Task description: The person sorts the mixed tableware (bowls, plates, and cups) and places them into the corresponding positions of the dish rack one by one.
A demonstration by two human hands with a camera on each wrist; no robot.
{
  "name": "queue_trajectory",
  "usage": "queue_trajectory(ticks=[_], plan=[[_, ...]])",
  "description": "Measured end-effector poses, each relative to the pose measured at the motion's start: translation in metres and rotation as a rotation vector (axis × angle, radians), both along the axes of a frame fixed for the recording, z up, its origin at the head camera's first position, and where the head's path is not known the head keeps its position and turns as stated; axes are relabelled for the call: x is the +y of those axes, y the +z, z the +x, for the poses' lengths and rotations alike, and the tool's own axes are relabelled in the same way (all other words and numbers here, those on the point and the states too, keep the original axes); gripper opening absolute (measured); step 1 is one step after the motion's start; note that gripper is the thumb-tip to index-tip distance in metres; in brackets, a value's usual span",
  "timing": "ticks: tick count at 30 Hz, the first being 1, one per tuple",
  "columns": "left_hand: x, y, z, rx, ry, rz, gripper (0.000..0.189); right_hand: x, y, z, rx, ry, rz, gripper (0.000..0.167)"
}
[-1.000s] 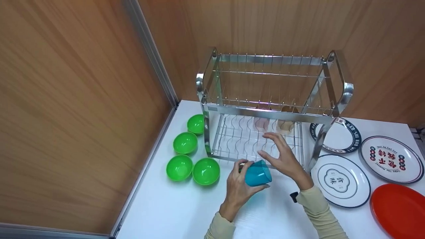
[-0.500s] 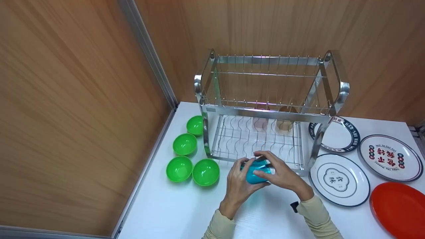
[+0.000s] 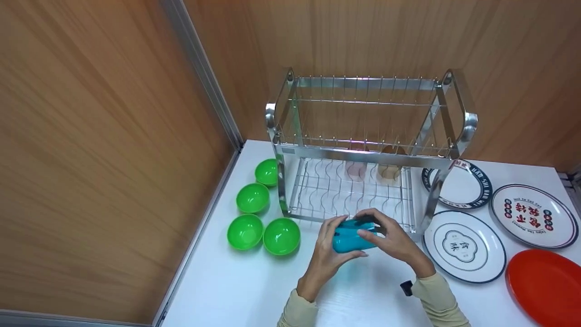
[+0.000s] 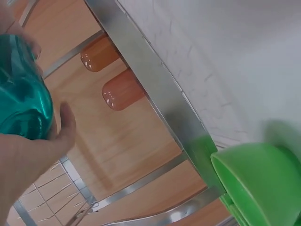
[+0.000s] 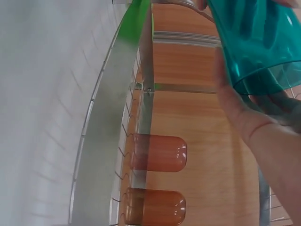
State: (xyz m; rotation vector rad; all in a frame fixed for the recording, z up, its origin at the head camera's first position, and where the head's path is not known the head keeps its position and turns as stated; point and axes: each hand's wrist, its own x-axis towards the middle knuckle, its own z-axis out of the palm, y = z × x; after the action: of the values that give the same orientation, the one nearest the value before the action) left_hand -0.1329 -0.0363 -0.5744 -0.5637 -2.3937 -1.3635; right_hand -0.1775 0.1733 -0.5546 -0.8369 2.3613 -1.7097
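Note:
A translucent teal cup [image 3: 352,239] is held tilted on its side, above the white table and just in front of the dish rack [image 3: 366,156]. My left hand [image 3: 324,254] grips its left end, thumb below and fingers over the top. At the right end, my right hand [image 3: 394,238] holds the cup by its open rim, thumb along the near side. Fingers show through the teal wall in the right wrist view. On the rack's lower tier stand a pink cup [image 5: 164,153] and an amber cup [image 5: 162,207], both upside down.
Several green bowls [image 3: 281,236] sit left of the rack. To the right lie patterned white plates [image 3: 488,261] and a red plate [image 3: 547,286]. A wooden panel [image 3: 363,41] rises behind the rack, and another wooden panel [image 3: 100,159] stands at the left.
My right hand has come down from in front of the rack onto the teal cup's rim end. The left hand keeps hold of the cup, which has tipped closer to level.

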Motion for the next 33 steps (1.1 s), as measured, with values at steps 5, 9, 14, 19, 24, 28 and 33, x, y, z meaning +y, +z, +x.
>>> queue_trajectory(ticks=[5,9,14,19,24,28,33], plan=[[-0.001,0.004,0.001,0.003,-0.048,0.113,0.084,0.008,-0.004,0.003,-0.048,0.020,-0.054,0.040],[-0.002,0.007,0.000,0.027,-0.048,0.177,0.084,0.013,-0.007,0.005,-0.073,0.043,-0.058,0.046],[0.000,0.010,-0.002,0.030,-0.058,0.225,0.083,0.016,-0.011,0.008,-0.097,0.083,-0.042,0.057],[0.003,0.013,-0.002,0.039,-0.078,0.239,0.078,0.016,-0.014,0.010,-0.100,0.128,-0.034,0.066],[0.008,0.016,-0.002,0.075,-0.103,0.215,0.071,0.011,-0.016,0.012,-0.085,0.137,0.015,0.070],[0.013,0.018,-0.003,0.108,-0.125,0.177,0.069,0.006,-0.015,0.017,-0.054,0.135,0.056,0.076],[0.019,0.019,-0.002,0.117,-0.123,0.089,0.067,-0.002,-0.015,0.024,0.002,0.090,0.086,0.086]])
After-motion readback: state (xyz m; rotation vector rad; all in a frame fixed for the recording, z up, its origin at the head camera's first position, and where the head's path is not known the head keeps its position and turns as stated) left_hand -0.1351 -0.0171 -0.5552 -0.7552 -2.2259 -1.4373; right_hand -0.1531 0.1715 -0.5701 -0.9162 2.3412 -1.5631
